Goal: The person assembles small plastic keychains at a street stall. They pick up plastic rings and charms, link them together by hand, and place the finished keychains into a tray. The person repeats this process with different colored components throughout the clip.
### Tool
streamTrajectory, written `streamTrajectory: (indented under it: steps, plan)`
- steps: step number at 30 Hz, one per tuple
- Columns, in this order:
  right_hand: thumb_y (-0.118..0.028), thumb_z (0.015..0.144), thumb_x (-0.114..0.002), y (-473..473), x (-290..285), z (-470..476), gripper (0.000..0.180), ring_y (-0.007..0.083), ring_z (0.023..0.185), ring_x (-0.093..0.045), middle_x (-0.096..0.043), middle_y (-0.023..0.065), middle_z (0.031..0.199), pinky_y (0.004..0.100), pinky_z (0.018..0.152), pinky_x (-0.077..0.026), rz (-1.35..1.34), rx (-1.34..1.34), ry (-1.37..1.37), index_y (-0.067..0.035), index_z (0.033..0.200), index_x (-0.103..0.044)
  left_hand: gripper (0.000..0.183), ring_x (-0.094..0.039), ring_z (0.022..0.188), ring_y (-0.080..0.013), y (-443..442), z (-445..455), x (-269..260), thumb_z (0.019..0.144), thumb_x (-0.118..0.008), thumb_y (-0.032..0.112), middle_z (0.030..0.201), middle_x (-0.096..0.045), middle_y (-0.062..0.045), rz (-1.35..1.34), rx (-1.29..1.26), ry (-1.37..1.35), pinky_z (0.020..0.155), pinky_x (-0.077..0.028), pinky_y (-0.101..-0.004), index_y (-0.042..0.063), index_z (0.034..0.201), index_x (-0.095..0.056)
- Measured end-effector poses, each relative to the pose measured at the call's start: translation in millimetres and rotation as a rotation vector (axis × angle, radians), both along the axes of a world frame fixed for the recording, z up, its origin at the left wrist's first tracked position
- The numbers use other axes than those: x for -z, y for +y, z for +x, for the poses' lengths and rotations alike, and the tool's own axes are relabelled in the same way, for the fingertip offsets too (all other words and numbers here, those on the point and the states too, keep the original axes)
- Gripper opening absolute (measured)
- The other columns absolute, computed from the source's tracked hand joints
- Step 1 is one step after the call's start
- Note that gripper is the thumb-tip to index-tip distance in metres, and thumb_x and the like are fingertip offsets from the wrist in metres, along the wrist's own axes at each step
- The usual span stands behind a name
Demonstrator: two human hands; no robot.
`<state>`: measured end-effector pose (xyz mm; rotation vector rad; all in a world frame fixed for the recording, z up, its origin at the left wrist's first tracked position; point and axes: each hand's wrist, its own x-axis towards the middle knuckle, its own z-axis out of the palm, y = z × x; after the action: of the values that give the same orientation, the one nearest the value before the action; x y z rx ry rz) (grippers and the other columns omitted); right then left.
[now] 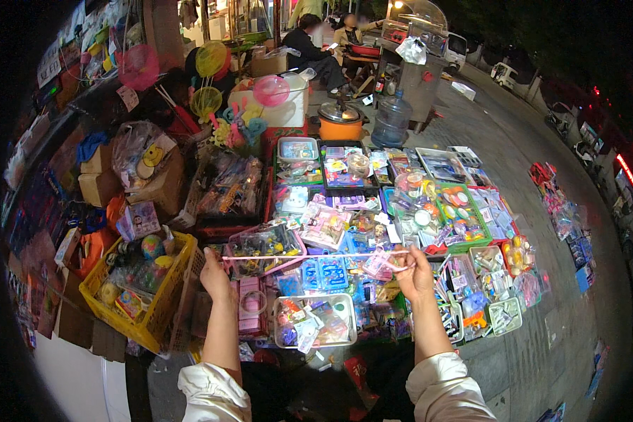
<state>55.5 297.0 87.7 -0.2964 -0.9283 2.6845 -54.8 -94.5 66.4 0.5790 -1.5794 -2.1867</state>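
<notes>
A thin pink band or strip [316,256] is stretched straight between my two hands, above trays of small packaged goods. My left hand [214,271] holds its left end beside the pink-rimmed basket [266,248]. At the other end, my right hand [415,271] grips the band between thumb and fingers, with a small pink packaged item [378,265] by the fingertips. Below the band lie blue plastic cases [324,273]. A white-rimmed tray [315,323] of small packets sits nearer to me, between my forearms.
A yellow plastic crate [137,290] of toys stands at left, near cardboard boxes [103,176]. Beyond the trays are an orange pot [341,126] and a large water bottle [392,120]. Two people sit at the back. Paved ground [533,337] lies at right.
</notes>
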Motion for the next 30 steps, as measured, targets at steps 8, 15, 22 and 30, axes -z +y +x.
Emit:
streamTrajectory:
  steps: [8,15,22,30]
  plan:
    - [-0.034,0.093,-0.055,11.4,-0.7,0.5,0.029,0.0132,0.058,-0.052,-0.061,0.0025,0.075,0.0315,0.064,-0.048,-0.274,0.044,0.128,-0.012,0.075,-0.057,0.045,-0.058,0.064,-0.0141,10.9,3.9,1.0,0.095,-0.054,0.038,0.073,-0.063,-0.008,-0.017,0.160,0.040,0.058,-0.045,-0.0265,-0.005,0.085,-0.063]
    - [-0.036,0.097,-0.047,7.1,19.6,1.8,0.036,0.0055,0.041,-0.033,-0.056,0.0028,0.068,0.0238,0.039,-0.028,0.558,-0.076,-0.270,-0.009,0.073,-0.055,0.044,-0.055,0.058,-0.0123,28.9,8.3,10.3,0.093,-0.056,0.040,0.069,-0.062,-0.005,0.007,0.625,-0.120,0.054,-0.042,-0.0241,0.001,0.076,-0.063]
    - [-0.030,0.092,-0.051,-48.8,62.0,10.8,0.035,0.0246,0.070,-0.060,-0.060,0.0162,0.074,0.0402,0.064,-0.045,2.137,-0.400,0.282,0.000,0.079,-0.061,0.040,-0.052,0.056,-0.0118,38.7,9.8,3.4,0.093,-0.055,0.042,0.068,-0.059,-0.003,0.047,0.514,-0.149,0.053,-0.043,-0.0250,0.005,0.080,-0.062]
    - [-0.037,0.097,-0.045,-70.5,6.5,27.0,0.042,0.0152,0.064,-0.055,-0.062,0.0064,0.072,0.0334,0.062,-0.046,1.269,-1.058,0.018,0.001,0.087,-0.062,0.043,-0.055,0.057,-0.0139,31.0,6.4,2.7,0.095,-0.051,0.041,0.069,-0.059,-0.005,0.145,0.428,-0.149,0.055,-0.046,-0.0255,0.001,0.083,-0.061]
